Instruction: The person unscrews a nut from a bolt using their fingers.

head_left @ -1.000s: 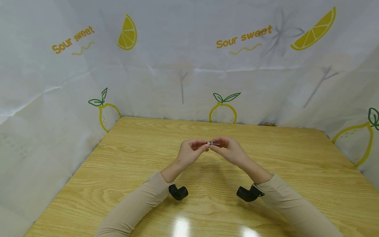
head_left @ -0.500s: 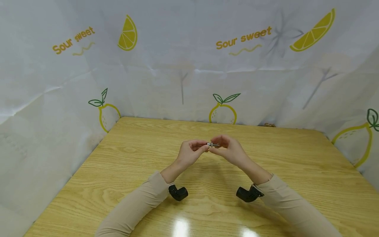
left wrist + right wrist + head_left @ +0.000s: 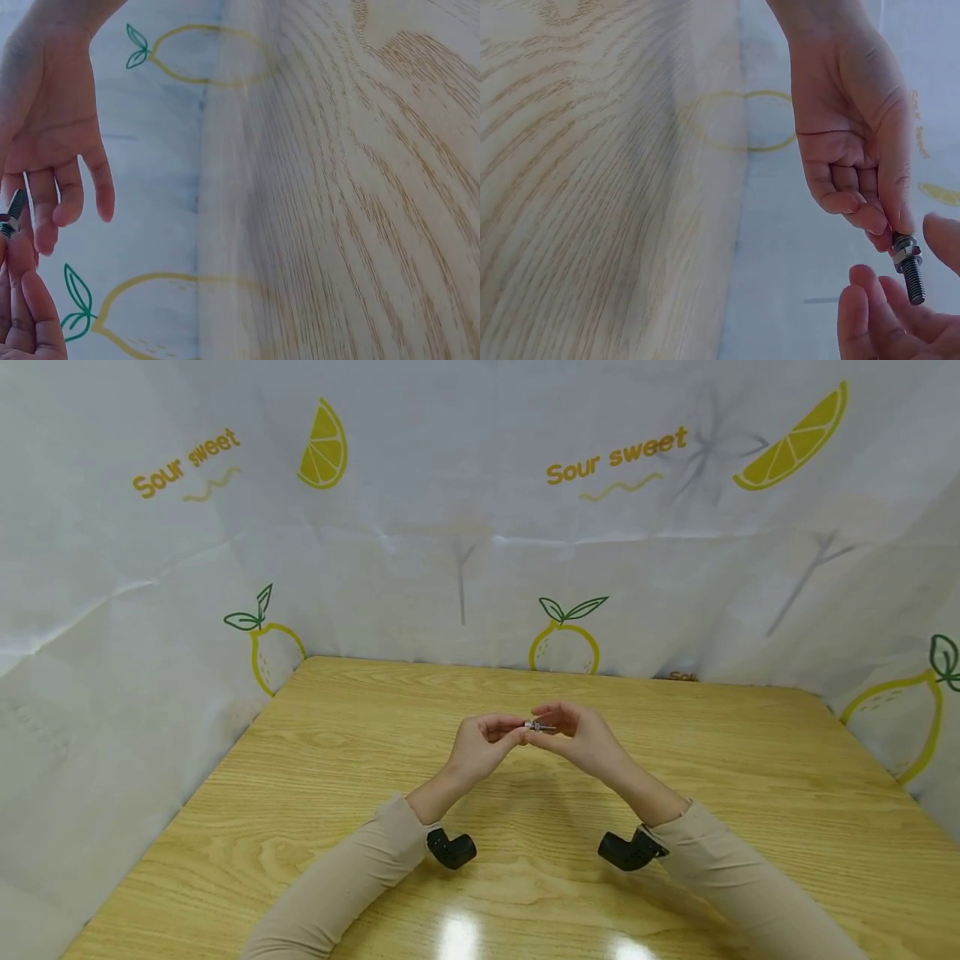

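A silver threaded bolt (image 3: 914,283) with a hex nut (image 3: 907,256) on it is held level above the table in the head view. My left hand (image 3: 477,750) pinches its head end between thumb and fingers, which cover that end. The threaded tip points right, toward my right hand (image 3: 591,745). In the right wrist view, the right thumb (image 3: 943,238) and fingers lie spread on either side of the nut and shaft, apart from them. The left wrist view catches the bolt (image 3: 16,204) at its left edge, before the right hand's loosely extended fingers.
Beneath both hands spreads a wood-grain table (image 3: 360,718). A white cloth (image 3: 420,510) printed with lemons hangs behind it and along the sides. Black curved mounts (image 3: 452,848) sit at both wrists, under beige sleeves (image 3: 352,877).
My right fingers have spread away from the nut, leaving more of the bolt in sight, and the right thumb has shifted slightly. The left hand keeps its pinch in the same place.
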`<state>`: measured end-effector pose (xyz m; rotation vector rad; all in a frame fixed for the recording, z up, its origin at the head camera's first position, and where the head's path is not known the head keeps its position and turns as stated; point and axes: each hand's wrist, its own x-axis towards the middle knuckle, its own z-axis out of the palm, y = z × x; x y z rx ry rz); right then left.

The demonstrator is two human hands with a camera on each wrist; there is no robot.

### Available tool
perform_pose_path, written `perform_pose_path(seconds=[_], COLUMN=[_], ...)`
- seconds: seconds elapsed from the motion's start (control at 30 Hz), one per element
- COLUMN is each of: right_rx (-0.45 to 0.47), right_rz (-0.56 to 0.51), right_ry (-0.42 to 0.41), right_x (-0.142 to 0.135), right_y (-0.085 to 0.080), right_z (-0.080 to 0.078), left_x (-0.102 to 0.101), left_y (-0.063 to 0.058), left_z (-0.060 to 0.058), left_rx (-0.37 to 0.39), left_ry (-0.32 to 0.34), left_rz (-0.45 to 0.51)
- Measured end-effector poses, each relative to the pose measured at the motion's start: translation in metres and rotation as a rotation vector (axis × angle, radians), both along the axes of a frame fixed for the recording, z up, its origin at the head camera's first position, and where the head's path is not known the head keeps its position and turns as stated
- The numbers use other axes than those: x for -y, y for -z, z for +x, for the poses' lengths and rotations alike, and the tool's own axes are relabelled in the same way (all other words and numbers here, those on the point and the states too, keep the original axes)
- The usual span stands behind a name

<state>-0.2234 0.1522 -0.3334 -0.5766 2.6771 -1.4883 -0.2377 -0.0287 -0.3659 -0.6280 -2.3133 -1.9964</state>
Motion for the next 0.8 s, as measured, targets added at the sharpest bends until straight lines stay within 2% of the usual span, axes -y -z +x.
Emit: perform_pose_path(seconds=[0.13,0.4,0.6,0.8], right_rx=[0.014,0.002,0.028,0.005], right_rz=[0.018,0.003,0.013,0.005], right_ry=[-0.027,0.016,-0.021,0.018], right_x=[0.0008,-0.0001,0.0010,0.0009], right_y=[0.0006,0.0012,0.0017,0.0023], right_z=[-0.0003,-0.0003,-0.0012,-0.0011], left_x=[-0.0002,-0.0003,0.0005,0.0005], left_y=[-0.0002,0.0001,0.0016,0.0010], left_z=[0.0008,0.0010,0.0004,0.0005], left_rx=[-0.005,-0.006,-0.006,-0.007], left_ry=[0.002,-0.003,0.007,0.005], left_rz=[-0.001,0.003,0.006,0.009])
